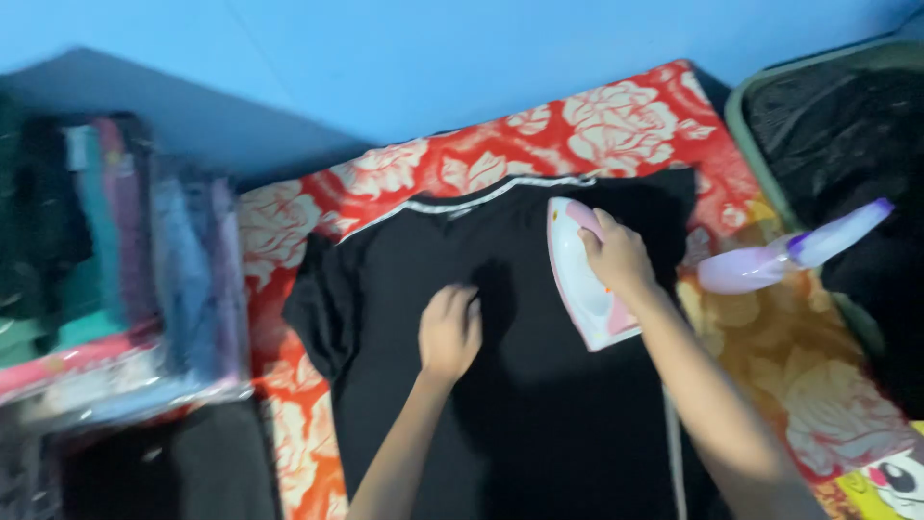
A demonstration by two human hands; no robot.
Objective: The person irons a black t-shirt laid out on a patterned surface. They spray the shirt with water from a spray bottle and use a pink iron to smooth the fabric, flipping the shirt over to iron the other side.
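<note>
A black garment (539,404) with a white trimmed edge lies spread flat on a red cloth with white flowers (597,125). My left hand (449,329) rests flat on the garment near its middle, fingers together and pointing away from me. My right hand (616,255) grips the handle of a white and pink clothes iron (577,279), which sits on the garment to the right of my left hand, its tip pointing away.
A lilac spray bottle (789,252) lies to the right on a yellow-orange flowered cloth (818,385). A stack of folded clothes in clear wrap (115,260) stands at the left. A dark container with a green rim (760,144) is at the far right. A blue wall is behind.
</note>
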